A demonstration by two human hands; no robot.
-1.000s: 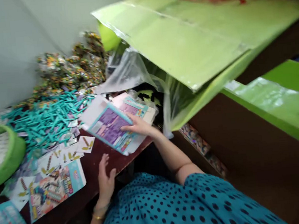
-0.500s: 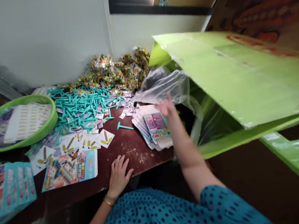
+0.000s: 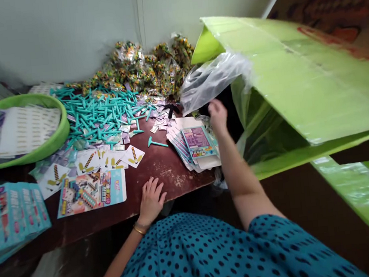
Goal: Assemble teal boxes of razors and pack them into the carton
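My left hand (image 3: 151,199) lies flat on the front edge of the dark red table (image 3: 162,175), fingers spread, holding nothing. My right hand (image 3: 219,115) is raised beside the mouth of a clear plastic bag (image 3: 214,77). Its fingers are curled together; what they hold, if anything, cannot be made out. Just left of that wrist lies a stack of flat printed cartons (image 3: 198,143), a purple and teal one uppermost. The bag hangs at the opening of a large light-green box (image 3: 303,88) tipped on its side. A single teal hammer-shaped plastic piece (image 3: 157,143) lies near the stack.
Teal plastic pieces (image 3: 100,114) are heaped behind, with wrapped packets (image 3: 152,69) along the wall. A green basin (image 3: 26,158) holds sheets and purple sachets. Picture cards (image 3: 116,159), a printed flat carton (image 3: 92,193) and teal boxes (image 3: 15,215) occupy the left side.
My right hand has moved from above the carton stack to the bag mouth, its fingers going from spread to curled. The plastic bag has lifted, and my left hand stays on the table edge.
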